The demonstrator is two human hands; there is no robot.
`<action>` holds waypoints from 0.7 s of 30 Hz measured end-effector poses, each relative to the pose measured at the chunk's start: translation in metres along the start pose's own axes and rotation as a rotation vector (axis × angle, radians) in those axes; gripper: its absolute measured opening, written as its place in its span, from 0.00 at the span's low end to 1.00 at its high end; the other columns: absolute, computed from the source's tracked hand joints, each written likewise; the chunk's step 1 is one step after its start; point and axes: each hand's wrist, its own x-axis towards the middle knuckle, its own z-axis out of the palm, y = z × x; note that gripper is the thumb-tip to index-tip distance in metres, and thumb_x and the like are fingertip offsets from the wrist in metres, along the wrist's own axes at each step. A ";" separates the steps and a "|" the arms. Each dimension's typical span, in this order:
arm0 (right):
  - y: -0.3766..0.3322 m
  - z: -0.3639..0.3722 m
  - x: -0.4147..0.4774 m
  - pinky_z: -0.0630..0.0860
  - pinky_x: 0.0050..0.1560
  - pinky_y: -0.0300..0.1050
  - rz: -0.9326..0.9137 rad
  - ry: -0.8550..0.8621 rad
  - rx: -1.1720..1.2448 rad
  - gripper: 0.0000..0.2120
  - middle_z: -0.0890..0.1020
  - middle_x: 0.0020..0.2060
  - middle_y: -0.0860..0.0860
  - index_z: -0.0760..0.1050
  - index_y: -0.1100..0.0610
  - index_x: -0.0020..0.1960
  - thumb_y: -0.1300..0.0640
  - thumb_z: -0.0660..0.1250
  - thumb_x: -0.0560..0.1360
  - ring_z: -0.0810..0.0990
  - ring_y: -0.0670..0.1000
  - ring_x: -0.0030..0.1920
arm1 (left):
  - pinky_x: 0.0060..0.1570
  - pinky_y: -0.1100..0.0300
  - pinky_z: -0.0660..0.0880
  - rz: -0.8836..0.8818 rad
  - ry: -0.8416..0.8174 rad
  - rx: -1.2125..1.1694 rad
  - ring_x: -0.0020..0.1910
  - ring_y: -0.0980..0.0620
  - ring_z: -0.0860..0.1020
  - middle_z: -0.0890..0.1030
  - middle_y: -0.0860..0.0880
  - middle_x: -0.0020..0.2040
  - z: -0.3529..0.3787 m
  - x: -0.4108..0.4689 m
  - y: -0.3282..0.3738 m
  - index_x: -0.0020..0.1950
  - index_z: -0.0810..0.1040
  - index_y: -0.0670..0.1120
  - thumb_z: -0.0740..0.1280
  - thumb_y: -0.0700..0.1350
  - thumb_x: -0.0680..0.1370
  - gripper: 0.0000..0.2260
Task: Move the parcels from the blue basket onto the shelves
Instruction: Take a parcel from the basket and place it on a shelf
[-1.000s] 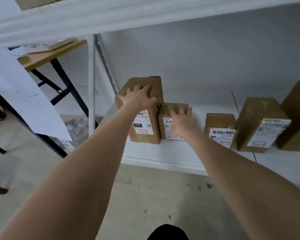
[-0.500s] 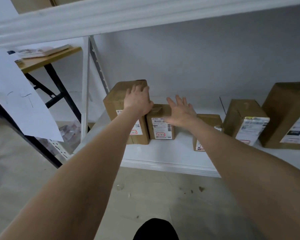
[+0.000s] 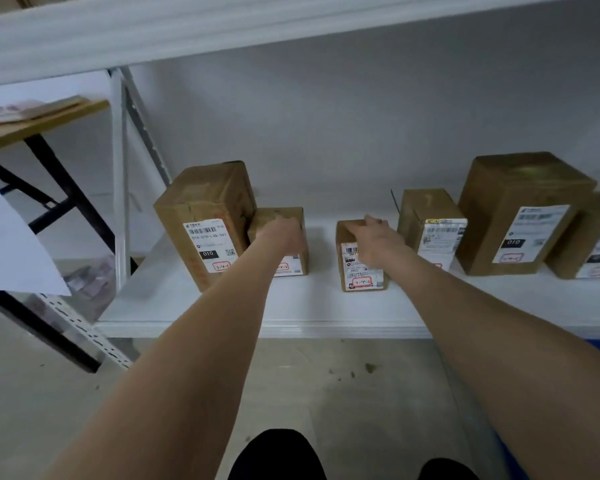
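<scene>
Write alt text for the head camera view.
A person's left hand and right hand each rest on a small cardboard box on a white shelf. The left box touches a tall box; the right box stands apart, with three more boxes beyond it.

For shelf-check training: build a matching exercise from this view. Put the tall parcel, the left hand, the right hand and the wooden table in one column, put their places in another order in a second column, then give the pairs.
Column one
1 tall parcel
2 left hand
3 right hand
4 wooden table

Column two
A on the small parcel further right
B beyond the rack's left post
C leftmost on the shelf
D on the small parcel beside the tall one

Pairs: 1-C, 2-D, 3-A, 4-B
</scene>
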 end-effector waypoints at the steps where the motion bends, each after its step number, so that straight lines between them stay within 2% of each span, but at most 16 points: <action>1: -0.004 0.004 0.002 0.68 0.67 0.60 0.002 0.030 -0.008 0.34 0.57 0.75 0.58 0.56 0.47 0.77 0.68 0.59 0.76 0.57 0.65 0.73 | 0.45 0.53 0.74 0.004 0.002 -0.003 0.54 0.43 0.76 0.75 0.43 0.60 0.002 0.001 -0.003 0.63 0.73 0.45 0.59 0.45 0.78 0.15; 4: -0.023 0.013 0.009 0.67 0.66 0.58 0.009 0.076 -0.015 0.32 0.52 0.76 0.59 0.55 0.48 0.77 0.67 0.58 0.77 0.53 0.64 0.74 | 0.55 0.47 0.75 0.014 0.057 -0.017 0.59 0.40 0.73 0.72 0.43 0.63 0.004 0.005 -0.011 0.67 0.71 0.49 0.59 0.47 0.77 0.18; 9: -0.060 0.025 0.022 0.60 0.72 0.54 -0.023 0.072 -0.017 0.35 0.45 0.77 0.59 0.49 0.47 0.79 0.64 0.59 0.78 0.43 0.64 0.77 | 0.59 0.50 0.72 0.055 0.104 -0.054 0.62 0.41 0.71 0.74 0.43 0.63 0.007 0.011 -0.024 0.68 0.71 0.49 0.58 0.46 0.78 0.18; 11: -0.062 0.025 0.025 0.55 0.75 0.55 0.004 0.047 -0.025 0.38 0.43 0.77 0.59 0.46 0.48 0.79 0.61 0.63 0.77 0.41 0.64 0.77 | 0.59 0.51 0.72 0.063 0.111 -0.051 0.63 0.41 0.71 0.74 0.43 0.63 0.005 0.011 -0.027 0.68 0.71 0.49 0.59 0.46 0.78 0.18; 15: -0.064 0.015 0.022 0.45 0.75 0.62 0.037 0.038 -0.066 0.48 0.42 0.78 0.58 0.41 0.51 0.79 0.44 0.70 0.72 0.41 0.63 0.77 | 0.53 0.50 0.75 0.053 0.123 -0.052 0.61 0.42 0.72 0.71 0.43 0.64 -0.005 0.008 -0.026 0.66 0.70 0.44 0.61 0.44 0.78 0.17; 18: -0.059 0.003 0.023 0.44 0.75 0.62 -0.007 0.095 -0.038 0.51 0.41 0.78 0.55 0.39 0.50 0.79 0.37 0.69 0.71 0.42 0.61 0.77 | 0.49 0.50 0.74 0.079 0.248 -0.111 0.61 0.43 0.72 0.71 0.43 0.63 -0.010 0.011 -0.014 0.67 0.68 0.44 0.60 0.42 0.79 0.16; 21: -0.039 -0.008 0.018 0.46 0.75 0.61 -0.055 0.201 -0.057 0.51 0.44 0.78 0.54 0.40 0.51 0.79 0.34 0.67 0.71 0.45 0.59 0.78 | 0.50 0.50 0.73 0.077 0.309 -0.229 0.63 0.44 0.71 0.69 0.44 0.66 -0.014 0.013 0.013 0.70 0.66 0.47 0.58 0.39 0.79 0.19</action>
